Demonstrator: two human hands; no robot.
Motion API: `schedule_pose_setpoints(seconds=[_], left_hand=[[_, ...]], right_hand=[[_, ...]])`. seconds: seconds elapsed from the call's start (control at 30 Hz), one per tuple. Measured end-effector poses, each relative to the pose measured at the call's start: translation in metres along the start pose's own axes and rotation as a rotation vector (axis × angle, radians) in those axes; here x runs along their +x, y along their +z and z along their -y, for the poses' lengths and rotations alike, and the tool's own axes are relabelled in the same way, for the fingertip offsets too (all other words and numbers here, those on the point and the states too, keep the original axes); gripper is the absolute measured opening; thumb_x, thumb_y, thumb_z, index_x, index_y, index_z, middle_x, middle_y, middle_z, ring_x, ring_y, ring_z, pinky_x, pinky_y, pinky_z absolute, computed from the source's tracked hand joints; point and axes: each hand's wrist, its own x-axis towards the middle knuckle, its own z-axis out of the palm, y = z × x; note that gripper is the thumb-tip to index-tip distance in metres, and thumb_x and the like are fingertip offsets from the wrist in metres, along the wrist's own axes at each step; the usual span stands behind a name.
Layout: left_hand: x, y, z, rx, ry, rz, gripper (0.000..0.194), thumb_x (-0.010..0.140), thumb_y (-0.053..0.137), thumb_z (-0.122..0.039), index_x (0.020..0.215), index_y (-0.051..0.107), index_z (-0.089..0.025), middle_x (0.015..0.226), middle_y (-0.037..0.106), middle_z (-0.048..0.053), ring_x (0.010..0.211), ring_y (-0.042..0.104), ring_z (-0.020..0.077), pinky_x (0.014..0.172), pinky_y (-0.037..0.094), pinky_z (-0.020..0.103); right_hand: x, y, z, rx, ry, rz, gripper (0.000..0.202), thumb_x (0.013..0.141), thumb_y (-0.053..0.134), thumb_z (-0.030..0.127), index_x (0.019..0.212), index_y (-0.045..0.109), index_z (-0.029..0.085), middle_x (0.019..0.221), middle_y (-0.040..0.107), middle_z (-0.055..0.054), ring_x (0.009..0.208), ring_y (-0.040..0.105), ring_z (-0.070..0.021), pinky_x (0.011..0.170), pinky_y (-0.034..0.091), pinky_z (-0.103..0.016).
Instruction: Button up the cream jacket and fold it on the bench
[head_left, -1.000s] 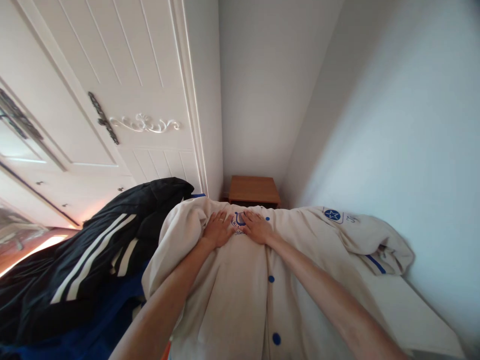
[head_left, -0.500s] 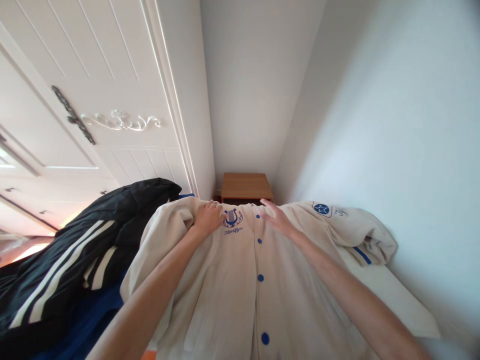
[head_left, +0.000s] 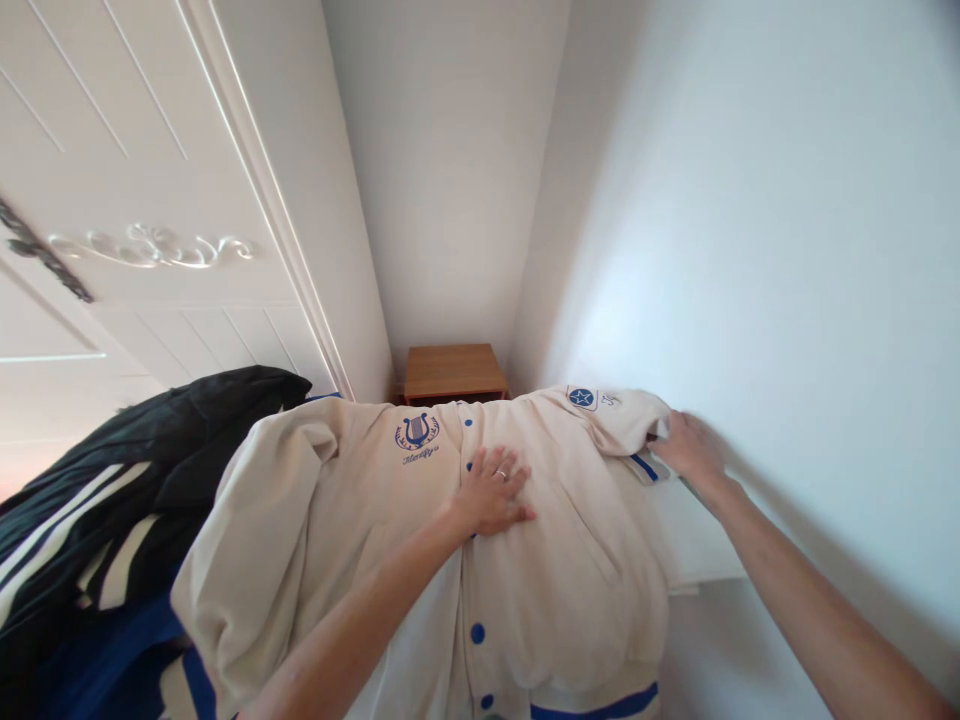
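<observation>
A cream jacket point(head_left: 390, 500) with blue buttons, a blue lyre emblem on the chest and a star patch on the sleeve lies spread out, front up. Flat on its middle, over the button line, rests my left hand point(head_left: 495, 492), fingers spread, a ring on one finger. My right hand point(head_left: 691, 447) is at the far right beside the wall, its fingers closed on the end of the jacket's sleeve point(head_left: 626, 420), near the blue-striped cuff. The fingertips are partly hidden by the cloth.
Black clothing with white stripes point(head_left: 172, 440) is heaped at the left, over blue cloth point(head_left: 112, 650). A white wardrobe point(head_left: 202, 350) stands behind it. A small wooden table point(head_left: 455, 370) sits beyond the jacket. The pale wall point(head_left: 787, 250) runs close along the right.
My left hand has moved from the chest emblem to the jacket's middle. My right hand has gone from the collar to the sleeve end and taken hold. The view has shifted right.
</observation>
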Motion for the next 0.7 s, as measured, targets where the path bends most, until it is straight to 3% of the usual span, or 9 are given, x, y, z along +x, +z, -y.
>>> schedule_pose_setpoints(seconds=[0.17,0.27,0.33,0.43,0.5,0.53,0.6,0.7], left_hand=[[-0.004,0.017,0.003,0.031,-0.001,-0.1,0.079,0.093,0.015,-0.07,0.154,0.028,-0.021,0.16,0.018,0.012,0.15,0.006,0.0327,0.117,-0.004,0.058],[-0.007,0.017,0.004,0.037,0.008,-0.11,0.078,0.093,0.016,-0.07,0.153,0.03,-0.021,0.16,0.02,0.012,0.15,0.008,0.0318,0.118,-0.003,0.057],[-0.007,0.015,0.003,0.026,0.01,-0.098,0.078,0.093,0.018,-0.07,0.153,0.031,-0.022,0.159,0.022,0.012,0.149,0.01,0.0318,0.118,-0.002,0.057],[-0.003,0.008,0.0,0.001,-0.008,-0.074,0.072,0.095,0.022,-0.067,0.149,0.038,-0.023,0.157,0.029,0.013,0.147,0.018,0.0328,0.116,0.004,0.06],[0.002,0.0,-0.003,-0.004,-0.027,-0.076,0.064,0.096,0.026,-0.063,0.141,0.049,-0.024,0.153,0.037,0.014,0.144,0.027,0.0338,0.114,0.01,0.063],[0.006,-0.004,-0.006,-0.005,-0.039,-0.076,0.06,0.096,0.028,-0.062,0.134,0.056,-0.024,0.149,0.043,0.015,0.14,0.033,0.0343,0.112,0.013,0.064],[0.017,-0.014,-0.012,-0.05,-0.092,-0.068,0.053,0.095,0.036,-0.061,0.115,0.067,-0.023,0.135,0.056,0.016,0.13,0.046,0.0356,0.11,0.016,0.065],[0.038,-0.026,-0.021,-0.256,-0.224,-0.115,0.038,0.088,0.058,-0.052,0.094,0.072,-0.017,0.112,0.068,0.017,0.116,0.057,0.0371,0.111,0.015,0.065]], right_hand=[[0.007,-0.013,0.0,-0.062,-0.001,0.216,0.043,0.086,0.058,0.038,0.116,0.06,0.008,0.111,0.065,-0.023,0.101,0.064,-0.0336,0.076,0.047,-0.037],[0.012,-0.037,0.0,-0.101,-0.042,0.222,0.03,0.089,0.054,0.035,0.101,0.07,0.013,0.098,0.069,-0.019,0.091,0.066,-0.0322,0.071,0.046,-0.037],[0.018,-0.061,0.001,-0.101,-0.085,0.061,0.028,0.09,0.051,0.031,0.096,0.072,0.014,0.094,0.069,-0.019,0.087,0.065,-0.0303,0.07,0.045,-0.037],[0.025,-0.099,0.009,-0.058,-0.215,-0.403,0.026,0.089,0.051,0.022,0.097,0.073,0.013,0.105,0.065,-0.019,0.101,0.058,-0.031,0.081,0.045,-0.04],[0.024,-0.12,0.022,-0.019,-0.366,-0.629,0.024,0.089,0.05,0.018,0.094,0.074,0.014,0.117,0.062,-0.017,0.112,0.051,-0.0317,0.093,0.041,-0.044],[0.021,-0.128,0.031,-0.004,-0.476,-0.663,0.024,0.09,0.049,0.017,0.091,0.074,0.016,0.122,0.061,-0.015,0.116,0.049,-0.031,0.098,0.038,-0.046],[0.008,-0.138,0.052,0.02,-0.762,-0.599,0.028,0.093,0.045,0.016,0.086,0.072,0.018,0.127,0.06,-0.011,0.12,0.049,-0.0279,0.105,0.033,-0.048],[-0.027,-0.135,0.081,0.103,-1.168,-0.376,0.028,0.097,0.043,0.017,0.089,0.069,0.022,0.135,0.057,-0.007,0.129,0.047,-0.0244,0.111,0.029,-0.048]])
